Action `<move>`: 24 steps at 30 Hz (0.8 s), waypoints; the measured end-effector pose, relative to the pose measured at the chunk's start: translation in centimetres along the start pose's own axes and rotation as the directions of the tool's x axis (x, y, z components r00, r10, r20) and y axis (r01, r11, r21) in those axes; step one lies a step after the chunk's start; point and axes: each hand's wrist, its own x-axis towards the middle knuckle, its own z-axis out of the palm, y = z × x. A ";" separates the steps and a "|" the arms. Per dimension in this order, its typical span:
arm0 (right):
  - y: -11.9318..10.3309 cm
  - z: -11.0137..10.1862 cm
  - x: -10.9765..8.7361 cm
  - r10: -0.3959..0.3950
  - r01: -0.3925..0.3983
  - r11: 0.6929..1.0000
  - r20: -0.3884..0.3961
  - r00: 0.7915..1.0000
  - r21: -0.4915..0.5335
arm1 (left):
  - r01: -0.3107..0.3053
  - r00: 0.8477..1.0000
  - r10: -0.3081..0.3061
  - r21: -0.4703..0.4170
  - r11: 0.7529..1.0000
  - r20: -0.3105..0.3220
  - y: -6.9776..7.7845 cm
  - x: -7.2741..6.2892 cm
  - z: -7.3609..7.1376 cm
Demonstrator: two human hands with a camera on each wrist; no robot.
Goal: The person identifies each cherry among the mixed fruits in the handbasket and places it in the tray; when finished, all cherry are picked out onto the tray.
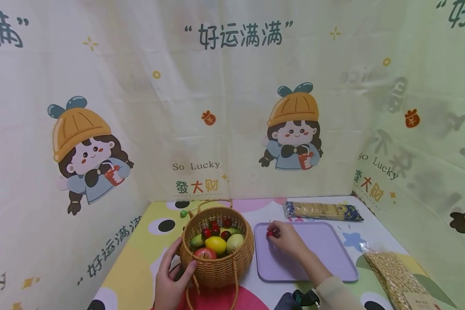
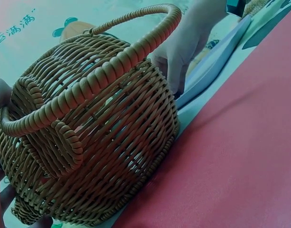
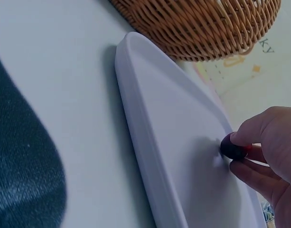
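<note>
A round wicker basket (image 1: 217,269) holds several dark red cherries (image 1: 215,230), a yellow lemon (image 1: 215,245), a red fruit (image 1: 205,253) and pale green fruit (image 1: 235,243). My left hand (image 1: 172,275) grips the basket's left side, its thumb on the front and its fingers farther back. Over the far left part of a lilac tray (image 1: 314,254), my right hand (image 1: 288,241) pinches one dark red cherry (image 3: 233,147) between thumb and fingers. The cherry is low, near the tray's surface; whether it touches is unclear.
Behind the tray lies a long packet of noodles (image 1: 323,211). A clear bag of pale grains (image 1: 397,275) lies at the right. A small green object (image 1: 184,213) sits behind the basket at left. Printed cloth walls (image 1: 232,107) surround the table.
</note>
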 end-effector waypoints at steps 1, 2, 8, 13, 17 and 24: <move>0.0 0.0 0.0 -0.001 0.001 1.000 -0.002 1.000 0.002 | -0.003 1.000 0.003 0.001 1.000 -0.002 0.0 0.0 0.0; 0.1 0.0 -0.1 0.000 0.000 1.000 0.000 1.000 0.002 | 0.001 1.000 -0.001 0.003 1.000 -0.002 -0.1 0.0 0.1; 0.4 -0.5 -0.3 -0.035 0.035 0.999 0.003 0.999 0.000 | 0.014 1.000 -0.013 0.026 1.000 -0.011 0.0 0.0 0.2; 0.2 -1.2 -0.8 -0.054 0.052 0.996 -0.026 0.998 -0.075 | 0.040 0.999 -0.040 0.033 0.999 -0.013 0.1 -0.2 0.1; -1.0 -2.2 -0.8 -0.117 0.109 0.986 -0.054 0.992 -0.129 | 0.042 0.999 -0.042 0.022 0.999 -0.007 0.2 -0.2 0.0; -6.1 -3.6 -0.1 -0.260 0.245 0.954 -0.074 0.963 -0.175 | 0.026 1.000 -0.026 0.007 1.000 0.005 0.4 -0.1 0.1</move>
